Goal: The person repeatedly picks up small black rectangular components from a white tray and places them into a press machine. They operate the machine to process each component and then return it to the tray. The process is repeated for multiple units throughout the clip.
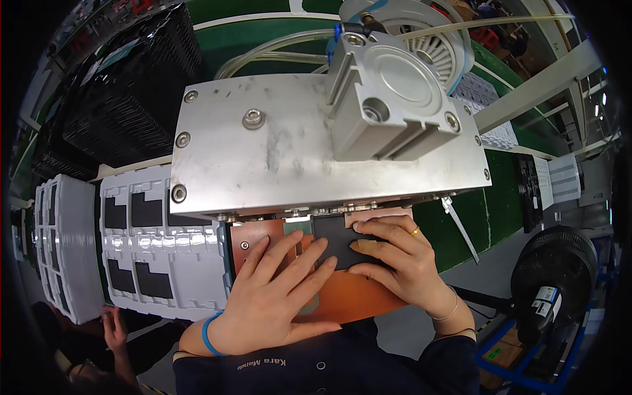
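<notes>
Under the front edge of a silver metal press [289, 145], a dark grey flat piece [334, 240] lies on an orange-brown fixture plate [368, 293]. My right hand [401, 257] has its fingers bent and its thumb against the right side of the grey piece, gripping that edge. My left hand [276, 289] lies palm down with spread fingers, over the fixture's left part. Its fingertips reach the left edge of the piece. A copper-coloured block [257, 240] with screws shows beyond those fingers. What lies beneath the left palm is hidden.
White trays with dark flat pieces [158, 243] stand at left, beside a tray stack [72, 243]. Black crates [125, 92] rise behind. A pneumatic cylinder [395, 99] tops the press. At right is a black fan [553, 289]. Another person's hand [114, 329] shows lower left.
</notes>
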{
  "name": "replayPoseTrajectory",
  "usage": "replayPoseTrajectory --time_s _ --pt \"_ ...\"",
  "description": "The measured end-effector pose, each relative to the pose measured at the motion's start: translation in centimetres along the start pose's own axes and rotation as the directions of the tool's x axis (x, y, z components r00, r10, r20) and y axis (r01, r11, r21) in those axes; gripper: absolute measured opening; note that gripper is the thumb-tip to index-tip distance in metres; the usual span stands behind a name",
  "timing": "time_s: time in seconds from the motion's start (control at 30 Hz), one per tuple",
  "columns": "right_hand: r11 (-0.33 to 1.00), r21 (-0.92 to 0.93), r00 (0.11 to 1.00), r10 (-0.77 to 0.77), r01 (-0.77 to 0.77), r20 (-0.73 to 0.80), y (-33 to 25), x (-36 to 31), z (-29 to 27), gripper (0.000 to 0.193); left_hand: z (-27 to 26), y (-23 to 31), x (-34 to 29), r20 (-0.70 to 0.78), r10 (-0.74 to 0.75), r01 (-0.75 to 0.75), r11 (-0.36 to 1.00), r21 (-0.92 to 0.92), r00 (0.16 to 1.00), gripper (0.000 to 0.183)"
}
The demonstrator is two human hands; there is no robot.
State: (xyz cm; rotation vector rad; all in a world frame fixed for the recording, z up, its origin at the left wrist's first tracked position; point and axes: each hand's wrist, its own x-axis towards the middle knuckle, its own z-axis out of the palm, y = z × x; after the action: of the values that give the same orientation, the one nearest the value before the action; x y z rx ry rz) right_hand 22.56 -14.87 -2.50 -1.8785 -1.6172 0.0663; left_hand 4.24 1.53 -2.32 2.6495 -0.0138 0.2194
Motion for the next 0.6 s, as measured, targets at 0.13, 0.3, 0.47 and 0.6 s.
replayPoseTrajectory --time_s 0.13,0.3,0.47,0.6 --pt "1.000 -0.002 1.000 0.007 -0.007 0.010 -0.09 0.12 -0.17 0.032 0.03 0.24 -0.03 0.010 -0.020 0.019 1.000 0.013 1.000 0.074" --pt "1.000 0.002 0.999 0.018 -0.018 0.030 0.01 0.02 -0.19 0.032 -0.06 0.40 0.04 0.021 -0.028 0.027 0.999 0.025 0.999 0.073" --pt "0.999 0.014 0.998 0.028 -0.028 0.052 0.00 0.08 -0.28 0.032 0.06 0.38 -0.04 0.013 -0.037 0.037 0.999 0.009 0.999 0.073" --pt "0.999 0.012 0.998 0.040 -0.041 0.056 -0.03 0.00 -0.32 0.032 0.05 0.48 0.07 0.017 -0.038 0.038 0.999 0.013 0.999 0.071"
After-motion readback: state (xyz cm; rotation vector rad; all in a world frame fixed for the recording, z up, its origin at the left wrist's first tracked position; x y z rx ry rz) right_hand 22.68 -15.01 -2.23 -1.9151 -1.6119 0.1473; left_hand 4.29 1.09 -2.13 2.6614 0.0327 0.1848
